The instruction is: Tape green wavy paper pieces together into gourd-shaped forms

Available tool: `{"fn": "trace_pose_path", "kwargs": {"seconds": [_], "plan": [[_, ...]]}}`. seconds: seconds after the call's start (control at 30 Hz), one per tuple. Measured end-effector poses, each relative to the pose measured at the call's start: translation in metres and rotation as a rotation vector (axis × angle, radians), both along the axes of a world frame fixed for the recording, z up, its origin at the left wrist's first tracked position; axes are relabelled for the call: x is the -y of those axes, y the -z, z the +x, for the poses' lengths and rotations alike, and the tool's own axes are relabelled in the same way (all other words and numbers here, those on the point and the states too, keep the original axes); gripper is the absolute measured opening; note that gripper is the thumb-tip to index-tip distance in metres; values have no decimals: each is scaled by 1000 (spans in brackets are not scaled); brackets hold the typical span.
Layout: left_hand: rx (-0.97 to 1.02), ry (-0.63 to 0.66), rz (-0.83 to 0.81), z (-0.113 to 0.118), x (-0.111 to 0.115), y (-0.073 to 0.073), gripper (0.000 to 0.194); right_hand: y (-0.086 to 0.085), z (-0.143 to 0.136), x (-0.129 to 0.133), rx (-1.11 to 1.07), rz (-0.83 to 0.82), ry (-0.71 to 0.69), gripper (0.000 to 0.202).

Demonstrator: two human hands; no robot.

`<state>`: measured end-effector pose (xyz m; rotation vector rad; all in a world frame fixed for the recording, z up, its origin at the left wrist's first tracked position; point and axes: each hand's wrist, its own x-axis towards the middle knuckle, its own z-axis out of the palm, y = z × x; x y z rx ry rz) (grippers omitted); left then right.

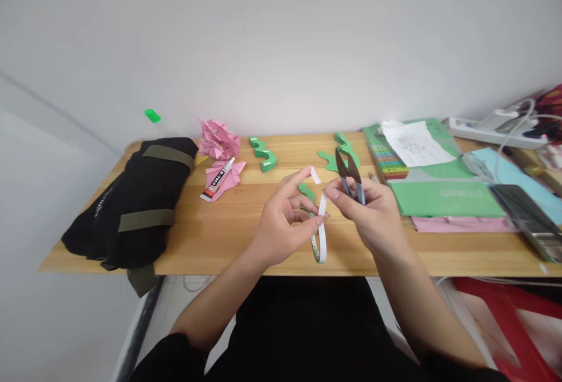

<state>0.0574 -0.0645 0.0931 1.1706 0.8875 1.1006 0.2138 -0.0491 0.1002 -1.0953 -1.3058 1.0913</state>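
Observation:
My left hand [281,224] grips a narrow roll of white tape [322,247] between thumb and fingers. A short cut piece of white tape [315,175] clings to its index fingertip. My right hand [373,212] has dark-bladed scissors [348,168] in its palm, blades pointing up and away. Its thumb and index finger also pinch the loose end of the tape from the roll. Beyond my hands lie curled green pieces [346,146] and, partly hidden behind my left fingers, another green piece [306,191]. A green wavy piece [264,156] stands farther left.
A black bag [136,200] covers the table's left end. Beside it are crumpled pink paper [218,139] and a glue tube [218,179]. Green folders [448,199], a sketched sheet [415,143], a phone [524,218] and a power strip [496,130] crowd the right.

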Motion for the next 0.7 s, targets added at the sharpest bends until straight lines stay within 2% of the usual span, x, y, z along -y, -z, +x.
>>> {"fn": "trace_pose_path", "kwargs": {"seconds": [0.23, 0.4, 0.53, 0.63, 0.7], "plan": [[-49, 2, 18, -1, -2, 6, 69, 5, 2, 1, 140, 100, 82, 4], [100, 83, -89, 0, -4, 9, 80, 6, 3, 0, 210, 192, 140, 7], [173, 108, -165, -1, -3, 7, 86, 11, 6, -1, 366, 298, 242, 7], [152, 115, -223, -3, 0, 3, 88, 14, 17, 1, 433, 248, 347, 20], [119, 81, -225, -4, 2, 0, 86, 14, 29, 5, 392, 145, 290, 34]]}}
